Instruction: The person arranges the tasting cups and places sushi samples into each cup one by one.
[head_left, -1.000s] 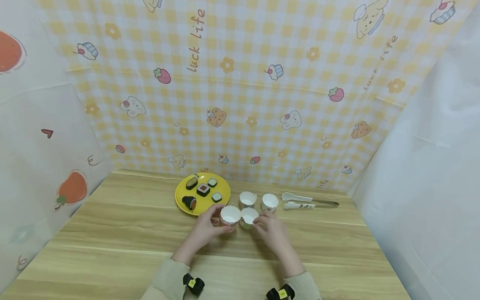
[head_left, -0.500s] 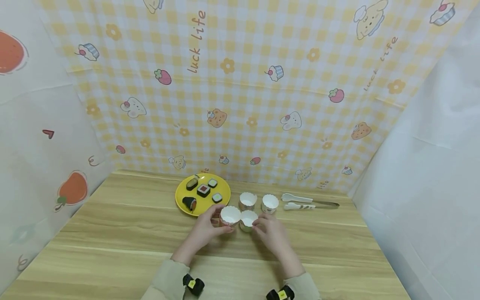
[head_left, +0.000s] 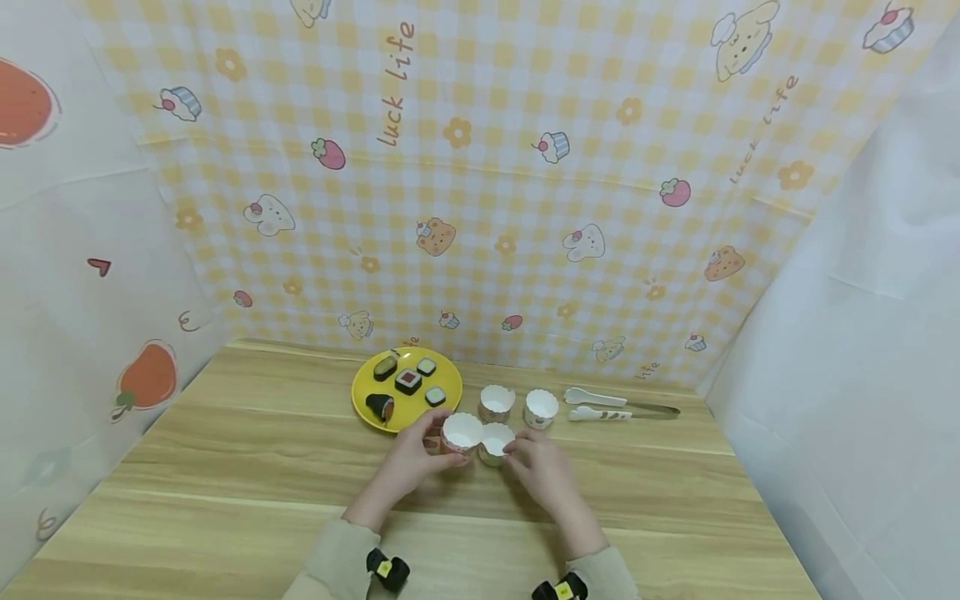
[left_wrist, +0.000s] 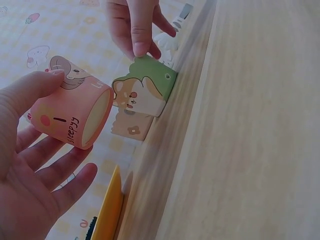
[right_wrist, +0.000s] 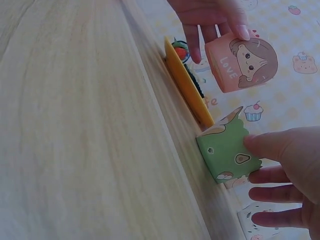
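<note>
My left hand [head_left: 411, 457] holds a pink paper baking cup [left_wrist: 70, 107] between thumb and fingers. The cup carries a girl drawing and is raised above the table, its white inside facing up in the head view. Just right of it, a green paper baking cup [right_wrist: 227, 147] with a dog and avocado print appears to stand on the table. My right hand [head_left: 543, 468] pinches that green cup's rim with thumb and index finger; the other fingers stretch out in the right wrist view [right_wrist: 275, 195]. From the head, the two rims look nearly touching.
Behind stand a brown-patterned paper cup [head_left: 497, 403] and a white one [head_left: 541, 408]. White-handled tongs [head_left: 622, 404] lie to their right. A yellow plate [head_left: 397, 417] with several sushi pieces [head_left: 408, 381] is at the left, close behind my left hand. A patterned cloth [head_left: 480, 183] hangs beyond the wooden table.
My right hand has brought the green cup slightly down and toward me. My left hand has stayed almost still with the pink cup.
</note>
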